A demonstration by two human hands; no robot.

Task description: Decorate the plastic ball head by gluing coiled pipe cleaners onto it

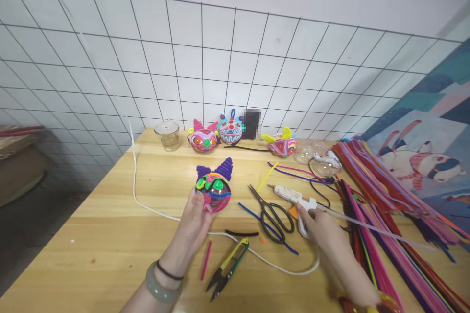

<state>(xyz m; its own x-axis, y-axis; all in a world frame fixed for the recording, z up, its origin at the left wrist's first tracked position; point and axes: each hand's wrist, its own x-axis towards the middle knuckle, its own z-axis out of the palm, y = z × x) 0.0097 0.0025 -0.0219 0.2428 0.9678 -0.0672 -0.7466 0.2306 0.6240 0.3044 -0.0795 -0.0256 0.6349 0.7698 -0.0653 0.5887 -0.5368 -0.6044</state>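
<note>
My left hand [193, 222] is closed around a clear ball decorated with pipe cleaners [220, 195], with purple ears on top, green eyes and coloured strips over its front. It is held above the table. To the right, my right hand [325, 232] has its fingers wrapped round the handle of a white hot glue gun [290, 193], whose nozzle points left. Between the hands lie black-handled scissors [263, 204], over a blue pipe cleaner [249, 211]. Thread snips [219, 279] with yellow and green handles rest nearer to me.
Three decorated balls, a pink-eared one [203, 142], a blue one [230, 131] and a yellow-winged one [282, 146], stand at the back beside a clear cup [168, 137]. Bundled pipe cleaners [382, 181] cover the right side. A white cord [135, 181] crosses the table [110, 234].
</note>
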